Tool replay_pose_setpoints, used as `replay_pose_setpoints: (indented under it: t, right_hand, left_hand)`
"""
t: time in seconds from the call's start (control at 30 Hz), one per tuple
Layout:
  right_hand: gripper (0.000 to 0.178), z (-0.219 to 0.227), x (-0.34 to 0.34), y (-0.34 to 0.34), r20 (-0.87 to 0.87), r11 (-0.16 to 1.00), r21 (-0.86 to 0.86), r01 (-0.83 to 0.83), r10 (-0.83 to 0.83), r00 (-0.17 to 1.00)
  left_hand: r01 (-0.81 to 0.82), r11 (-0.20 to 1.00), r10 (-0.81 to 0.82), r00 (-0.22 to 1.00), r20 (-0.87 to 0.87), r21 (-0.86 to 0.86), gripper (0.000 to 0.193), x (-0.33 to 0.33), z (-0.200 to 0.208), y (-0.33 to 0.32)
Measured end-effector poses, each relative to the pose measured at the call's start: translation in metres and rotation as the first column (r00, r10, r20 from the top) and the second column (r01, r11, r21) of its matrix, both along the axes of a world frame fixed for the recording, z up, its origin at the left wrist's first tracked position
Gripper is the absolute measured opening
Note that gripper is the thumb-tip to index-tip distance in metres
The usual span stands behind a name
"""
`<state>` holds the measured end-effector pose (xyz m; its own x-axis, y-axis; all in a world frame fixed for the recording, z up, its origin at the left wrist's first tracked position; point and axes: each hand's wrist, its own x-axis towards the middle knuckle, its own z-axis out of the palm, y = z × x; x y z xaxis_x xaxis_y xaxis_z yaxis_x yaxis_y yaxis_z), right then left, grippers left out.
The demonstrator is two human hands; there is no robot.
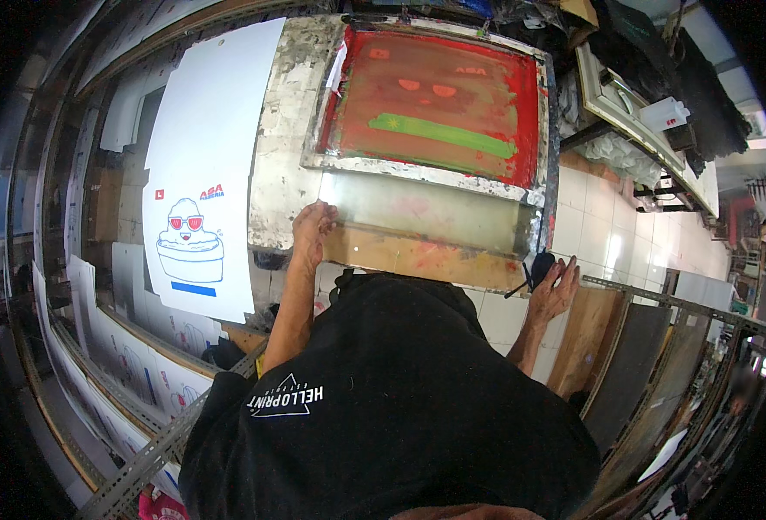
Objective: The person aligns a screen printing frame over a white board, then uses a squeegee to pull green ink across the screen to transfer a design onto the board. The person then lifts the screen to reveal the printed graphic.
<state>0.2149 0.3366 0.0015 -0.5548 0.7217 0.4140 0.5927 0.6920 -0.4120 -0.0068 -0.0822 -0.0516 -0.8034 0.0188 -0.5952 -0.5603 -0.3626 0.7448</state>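
Note:
My left hand is at the left front corner of a pale, see-through glass surface, fingers curled together. Whether something thin is pinched in them is too small to tell. My right hand is held up beyond the front right corner, next to a small dark object with a thin handle. Its fingers are apart and nothing shows in them. Ahead, a framed printing screen has red ink round its mesh and a green band of ink. Left of it lies a large white printed sheet with a blue and red drawing.
A brown wooden strip runs along the table's near edge. Metal racks holding more printed sheets stand at the left. Boards lean in a rack at the right. Behind the right side are a tiled floor and a white-framed bench.

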Motion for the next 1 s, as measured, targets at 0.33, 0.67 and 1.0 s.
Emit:
replay_pose_setpoints:
  t: [0.33, 0.67, 1.0]
  right_hand:
    - [0.046, 0.035, -0.041, -0.016, -0.065, 0.947, 0.306, -0.095, 0.12, 0.991]
    - [0.063, -0.005, -0.123, -0.042, -0.046, 0.941, 0.161, -0.298, 0.309, 0.95]
    - [0.098, -0.053, -0.143, -0.018, -0.195, 0.992, 0.091, -0.085, 0.101, 0.976]
  left_hand:
    - [-0.035, 0.999, 0.034, 0.999, -0.023, -0.031, 0.028, -0.015, 0.002, -0.011]
    - [-0.047, 0.998, 0.047, 0.999, -0.016, -0.046, 0.028, -0.027, 0.003, -0.023]
    - [-0.09, 0.995, 0.09, 0.996, 0.0, -0.039, 0.037, -0.037, -0.001, -0.042]
